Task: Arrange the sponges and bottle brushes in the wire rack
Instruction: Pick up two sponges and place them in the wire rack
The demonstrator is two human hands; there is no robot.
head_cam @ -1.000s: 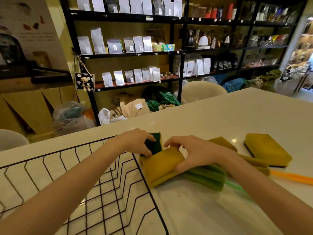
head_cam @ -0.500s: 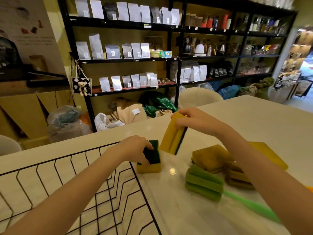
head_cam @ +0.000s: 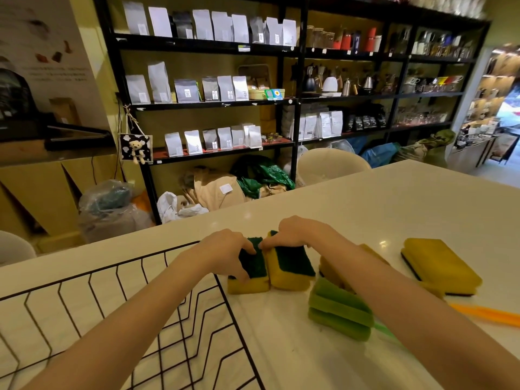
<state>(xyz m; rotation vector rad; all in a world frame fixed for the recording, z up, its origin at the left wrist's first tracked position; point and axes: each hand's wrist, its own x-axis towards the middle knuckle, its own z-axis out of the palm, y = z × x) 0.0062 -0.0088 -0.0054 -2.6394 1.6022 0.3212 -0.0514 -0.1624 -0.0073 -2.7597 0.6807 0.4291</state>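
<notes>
Two yellow sponges with dark green scrub tops lie side by side on the white counter, just right of the black wire rack point(head_cam: 157, 302). My left hand point(head_cam: 225, 249) grips the left sponge point(head_cam: 250, 282). My right hand point(head_cam: 298, 232) presses on the far end of the right sponge point(head_cam: 292, 271). A green bottle brush head point(head_cam: 337, 311) lies to the right, partly under my right forearm, with its green handle point(head_cam: 385, 330) trailing toward me. More yellow sponges point(head_cam: 441, 266) lie farther right, and some point(head_cam: 332, 268) sit behind my forearm.
An orange brush handle point(head_cam: 486, 315) pokes in at the right edge. Beyond the counter stand black shelves point(head_cam: 292, 102) with white pouches and kettles, a cream chair back point(head_cam: 329, 164), and bags on the floor. The rack's rim runs across the lower left.
My right hand has brought the raised yellow sponge down and laid it green side up beside the sponge under my left hand. My left hand has stayed on its sponge.
</notes>
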